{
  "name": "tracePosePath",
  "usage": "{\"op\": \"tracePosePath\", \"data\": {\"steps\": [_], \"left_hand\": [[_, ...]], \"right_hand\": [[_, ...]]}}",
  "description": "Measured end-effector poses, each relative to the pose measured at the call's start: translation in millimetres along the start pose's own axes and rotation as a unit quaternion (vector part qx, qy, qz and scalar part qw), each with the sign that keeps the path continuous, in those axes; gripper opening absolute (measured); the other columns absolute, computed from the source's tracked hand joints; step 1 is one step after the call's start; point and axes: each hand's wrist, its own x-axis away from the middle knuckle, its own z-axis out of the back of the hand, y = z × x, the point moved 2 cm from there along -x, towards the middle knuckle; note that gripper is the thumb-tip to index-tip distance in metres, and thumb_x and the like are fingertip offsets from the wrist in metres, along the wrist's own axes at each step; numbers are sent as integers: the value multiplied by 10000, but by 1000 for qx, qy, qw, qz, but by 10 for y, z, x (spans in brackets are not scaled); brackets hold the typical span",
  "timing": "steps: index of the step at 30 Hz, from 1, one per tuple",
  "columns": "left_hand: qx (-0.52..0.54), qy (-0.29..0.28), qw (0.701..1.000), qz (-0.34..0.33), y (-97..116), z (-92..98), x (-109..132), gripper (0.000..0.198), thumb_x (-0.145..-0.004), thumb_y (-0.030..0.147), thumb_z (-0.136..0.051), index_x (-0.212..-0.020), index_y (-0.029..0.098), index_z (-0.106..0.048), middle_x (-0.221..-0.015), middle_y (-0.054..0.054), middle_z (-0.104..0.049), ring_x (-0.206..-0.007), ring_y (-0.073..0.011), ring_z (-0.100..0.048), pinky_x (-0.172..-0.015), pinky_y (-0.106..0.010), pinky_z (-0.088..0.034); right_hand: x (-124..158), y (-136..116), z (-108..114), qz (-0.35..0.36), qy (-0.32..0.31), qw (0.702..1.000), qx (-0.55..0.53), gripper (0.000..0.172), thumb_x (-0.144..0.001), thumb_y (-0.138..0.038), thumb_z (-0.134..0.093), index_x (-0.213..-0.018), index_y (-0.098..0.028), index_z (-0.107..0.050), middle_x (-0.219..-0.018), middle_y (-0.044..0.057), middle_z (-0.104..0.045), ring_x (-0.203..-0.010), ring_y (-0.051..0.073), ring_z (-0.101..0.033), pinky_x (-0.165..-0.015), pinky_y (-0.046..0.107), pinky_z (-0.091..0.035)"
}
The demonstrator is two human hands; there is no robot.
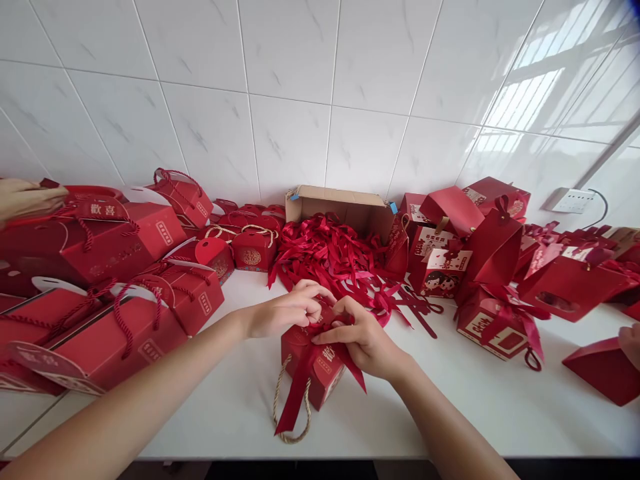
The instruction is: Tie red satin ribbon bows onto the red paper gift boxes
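Observation:
A small red gift box (324, 381) with a beige rope handle (277, 400) stands near the table's front edge. Across its top lies a dark red ribbon (300, 383), its tails hanging down the near sides. My left hand (287, 310) is closed over the left of the box top, its fingertips pinching the ribbon. From the right, my right hand (363, 337) pinches the ribbon between thumb and forefinger. Both hands meet at the middle of the ribbon, where the fingers partly hide a loop or knot.
Behind the box, loose red ribbons (327, 250) spill from a cardboard box (345, 195) against the tiled wall. Red boxes with cord handles (150, 310) crowd the left; more gift boxes (493, 320) stand right. Other people's hands show at the left edge (30, 200) and right edge (631, 343).

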Motion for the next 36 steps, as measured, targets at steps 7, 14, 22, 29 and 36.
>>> {"op": "tracePosePath", "data": {"steps": [7,14,22,29,36], "left_hand": [[-3,-15,1000,-16,-8,40,21,41,-789,252,-617,-794,218,-639,-1380,-32,-504,-1329,-258,-339,-1110,-431,-282],[30,-36,999,26,-120,70,37,317,-883,401,-528,-656,192,-601,-1396,-16,-495,-1342,-248,-345,-1093,-371,-307],[1,75,996,42,-63,22,31,252,-818,385,-622,-662,201,-553,-1275,-28,-589,-1283,-243,-407,-1093,-400,-285],[86,63,993,58,67,-32,99,194,-836,356,-564,-751,212,-662,-1297,-36,-574,-1264,-254,-461,-1090,-377,-311],[109,50,989,89,25,-7,112,197,-741,162,-466,-650,218,-632,-1306,14,-577,-1274,-245,-459,-1078,-346,-342]], "right_hand": [[-9,-9,-3,7,17,1000,-22,379,-914,-96,-417,-961,-270,-751,-887,57,-469,-846,162,-526,-711,316,-525],[-6,-16,7,6,17,999,-30,388,-934,-98,-399,-982,-265,-747,-918,66,-500,-897,169,-547,-772,338,-531],[8,-6,-2,3,22,998,-51,406,-898,-36,-411,-987,-246,-746,-936,69,-506,-889,170,-540,-749,335,-521],[19,11,1,2,35,998,-60,410,-900,-45,-404,-980,-252,-749,-908,62,-465,-873,166,-521,-760,336,-514],[18,7,-3,-2,27,998,-54,417,-910,-47,-385,-974,-236,-751,-931,68,-473,-866,161,-529,-733,322,-524]]}}
